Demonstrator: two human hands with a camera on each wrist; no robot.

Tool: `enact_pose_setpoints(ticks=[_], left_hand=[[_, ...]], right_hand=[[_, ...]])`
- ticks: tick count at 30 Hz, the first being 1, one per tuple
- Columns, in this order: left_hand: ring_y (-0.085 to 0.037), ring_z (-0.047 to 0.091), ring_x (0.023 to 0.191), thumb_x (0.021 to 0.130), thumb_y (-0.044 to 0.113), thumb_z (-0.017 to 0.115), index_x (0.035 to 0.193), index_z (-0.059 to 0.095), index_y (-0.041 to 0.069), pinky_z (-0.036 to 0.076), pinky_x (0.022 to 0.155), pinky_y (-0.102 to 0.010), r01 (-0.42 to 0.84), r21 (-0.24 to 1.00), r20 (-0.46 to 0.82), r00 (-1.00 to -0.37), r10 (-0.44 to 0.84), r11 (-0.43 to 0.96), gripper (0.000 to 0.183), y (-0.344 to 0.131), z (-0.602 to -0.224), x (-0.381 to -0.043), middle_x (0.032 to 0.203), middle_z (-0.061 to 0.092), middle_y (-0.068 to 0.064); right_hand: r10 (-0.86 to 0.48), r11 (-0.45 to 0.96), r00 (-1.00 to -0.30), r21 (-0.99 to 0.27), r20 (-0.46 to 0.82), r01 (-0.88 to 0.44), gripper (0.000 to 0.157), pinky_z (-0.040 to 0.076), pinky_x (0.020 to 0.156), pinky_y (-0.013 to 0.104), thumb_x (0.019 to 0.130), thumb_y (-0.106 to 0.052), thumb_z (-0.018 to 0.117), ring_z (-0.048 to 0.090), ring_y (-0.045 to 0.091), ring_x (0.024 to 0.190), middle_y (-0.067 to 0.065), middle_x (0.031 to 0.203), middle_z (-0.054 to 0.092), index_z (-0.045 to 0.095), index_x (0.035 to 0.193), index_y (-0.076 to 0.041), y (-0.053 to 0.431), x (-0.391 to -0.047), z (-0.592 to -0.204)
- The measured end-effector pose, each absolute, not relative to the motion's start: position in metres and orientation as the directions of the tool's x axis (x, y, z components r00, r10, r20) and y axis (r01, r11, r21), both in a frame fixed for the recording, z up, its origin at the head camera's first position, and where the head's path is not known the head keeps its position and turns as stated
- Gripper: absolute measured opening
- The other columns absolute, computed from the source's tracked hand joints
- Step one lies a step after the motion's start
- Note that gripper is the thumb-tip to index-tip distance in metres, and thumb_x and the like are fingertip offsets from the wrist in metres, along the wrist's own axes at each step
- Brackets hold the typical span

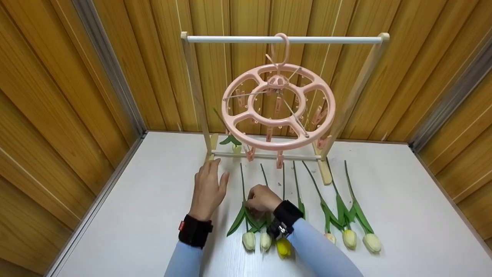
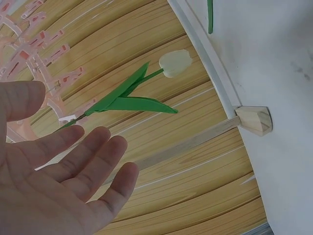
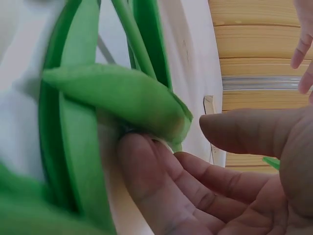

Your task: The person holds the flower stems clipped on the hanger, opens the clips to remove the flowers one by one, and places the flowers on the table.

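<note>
My left hand (image 1: 208,188) is stretched out below the left side of a pink round clip hanger (image 1: 280,145), fingers apart and holding nothing. Just beyond it, a white tulip (image 2: 175,63) hangs bloom-down from a clip on the hanger. Lower on the table, my right hand (image 1: 263,198) is at the leaves of the leftmost lying white tulip (image 1: 248,241). In the right wrist view, its fingers (image 3: 146,166) reach under a green leaf (image 3: 122,95), while the thumb stands apart from it. Part of the stem is hidden there.
The hanger hooks over the white bar (image 1: 234,39) of a wooden rack (image 1: 359,90). Other tulips lie in a row, among them a yellow one (image 1: 283,247) partly under the right wrist and a white one (image 1: 372,242) at far right. Wood-patterned walls enclose the white table (image 1: 146,204).
</note>
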State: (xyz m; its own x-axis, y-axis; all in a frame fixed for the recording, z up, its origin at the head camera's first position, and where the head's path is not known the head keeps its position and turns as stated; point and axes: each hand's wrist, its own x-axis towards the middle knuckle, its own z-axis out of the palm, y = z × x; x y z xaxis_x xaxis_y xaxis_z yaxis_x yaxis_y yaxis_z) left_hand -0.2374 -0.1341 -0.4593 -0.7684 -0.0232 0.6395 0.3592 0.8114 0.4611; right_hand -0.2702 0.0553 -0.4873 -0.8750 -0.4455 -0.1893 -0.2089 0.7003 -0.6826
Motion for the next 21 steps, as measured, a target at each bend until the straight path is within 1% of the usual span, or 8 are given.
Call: enact_pose_setpoints(ticks=[3, 5, 9, 11, 14, 16, 18, 21], left_hand=[[-0.042, 0.064, 0.11, 0.094, 0.01, 0.074, 0.129, 0.061, -0.007, 0.05, 0.09, -0.059, 0.353, 0.474, 0.632, -0.775, -0.033, 0.806, 0.042, -0.133, -0.459, -0.237, 0.12, 0.066, -0.024], [-0.042, 0.064, 0.109, 0.093, 0.009, 0.075, 0.129, 0.061, -0.008, 0.05, 0.09, -0.059, 0.355, 0.481, 0.631, -0.775, -0.035, 0.802, 0.042, -0.133, -0.458, -0.237, 0.121, 0.066, -0.025], [-0.043, 0.064, 0.112, 0.094, 0.01, 0.075, 0.13, 0.061, -0.008, 0.051, 0.091, -0.059, 0.362, 0.495, 0.629, -0.776, -0.039, 0.79, 0.042, -0.132, -0.456, -0.237, 0.123, 0.065, -0.025], [-0.043, 0.064, 0.113, 0.094, 0.01, 0.074, 0.13, 0.061, -0.008, 0.05, 0.092, -0.059, 0.364, 0.504, 0.628, -0.777, -0.043, 0.783, 0.042, -0.131, -0.455, -0.236, 0.124, 0.065, -0.025], [-0.043, 0.063, 0.113, 0.094, 0.01, 0.074, 0.13, 0.06, -0.008, 0.05, 0.092, -0.059, 0.364, 0.512, 0.625, -0.779, -0.047, 0.778, 0.042, -0.13, -0.453, -0.236, 0.125, 0.064, -0.025], [-0.043, 0.063, 0.114, 0.095, 0.011, 0.074, 0.131, 0.06, -0.007, 0.05, 0.093, -0.059, 0.361, 0.517, 0.619, -0.784, -0.048, 0.776, 0.042, -0.129, -0.451, -0.236, 0.126, 0.064, -0.025], [-0.043, 0.063, 0.114, 0.095, 0.011, 0.074, 0.132, 0.06, -0.006, 0.05, 0.094, -0.059, 0.357, 0.525, 0.611, -0.79, -0.051, 0.773, 0.043, -0.129, -0.45, -0.236, 0.126, 0.064, -0.024], [-0.042, 0.062, 0.117, 0.096, 0.011, 0.073, 0.134, 0.059, -0.005, 0.049, 0.096, -0.06, 0.354, 0.538, 0.603, -0.796, -0.056, 0.765, 0.044, -0.128, -0.45, -0.236, 0.129, 0.063, -0.024]], right_hand=[[-0.465, 0.668, -0.863, -0.717, -0.197, -0.197, 0.013, 0.058, 0.056, 0.031, 0.095, -0.011, 0.068, 0.072, 0.025, 0.059, 0.009, 0.067, 0.071, 0.071, 0.087, 0.0, 0.061, -0.269, -0.484], [-0.483, 0.646, -0.858, -0.732, -0.174, -0.215, 0.011, 0.058, 0.057, 0.031, 0.094, -0.009, 0.067, 0.072, 0.026, 0.06, 0.008, 0.068, 0.07, 0.072, 0.089, 0.0, 0.065, -0.267, -0.482], [-0.509, 0.597, -0.851, -0.765, -0.128, -0.242, 0.01, 0.057, 0.061, 0.031, 0.094, -0.008, 0.066, 0.071, 0.025, 0.064, 0.006, 0.074, 0.07, 0.071, 0.094, 0.0, 0.074, -0.264, -0.475], [-0.522, 0.563, -0.846, -0.788, -0.103, -0.252, 0.012, 0.058, 0.064, 0.033, 0.095, -0.01, 0.066, 0.071, 0.023, 0.068, 0.006, 0.08, 0.07, 0.071, 0.098, 0.001, 0.08, -0.262, -0.47], [-0.54, 0.496, -0.839, -0.831, -0.067, -0.253, 0.02, 0.06, 0.07, 0.04, 0.098, -0.013, 0.064, 0.072, 0.026, 0.074, 0.009, 0.089, 0.071, 0.069, 0.108, 0.004, 0.087, -0.259, -0.463], [-0.547, 0.452, -0.836, -0.852, -0.032, -0.263, 0.024, 0.061, 0.072, 0.044, 0.1, -0.014, 0.063, 0.073, 0.032, 0.077, 0.012, 0.093, 0.071, 0.068, 0.113, 0.006, 0.092, -0.258, -0.458], [-0.55, 0.411, -0.835, -0.866, 0.014, -0.285, 0.027, 0.061, 0.073, 0.044, 0.1, -0.014, 0.063, 0.072, 0.036, 0.08, 0.015, 0.096, 0.071, 0.066, 0.116, 0.008, 0.096, -0.256, -0.453], [-0.546, 0.35, -0.834, -0.882, 0.083, -0.316, 0.027, 0.061, 0.073, 0.041, 0.101, -0.012, 0.063, 0.072, 0.04, 0.081, 0.02, 0.1, 0.071, 0.066, 0.118, 0.008, 0.1, -0.252, -0.446]])
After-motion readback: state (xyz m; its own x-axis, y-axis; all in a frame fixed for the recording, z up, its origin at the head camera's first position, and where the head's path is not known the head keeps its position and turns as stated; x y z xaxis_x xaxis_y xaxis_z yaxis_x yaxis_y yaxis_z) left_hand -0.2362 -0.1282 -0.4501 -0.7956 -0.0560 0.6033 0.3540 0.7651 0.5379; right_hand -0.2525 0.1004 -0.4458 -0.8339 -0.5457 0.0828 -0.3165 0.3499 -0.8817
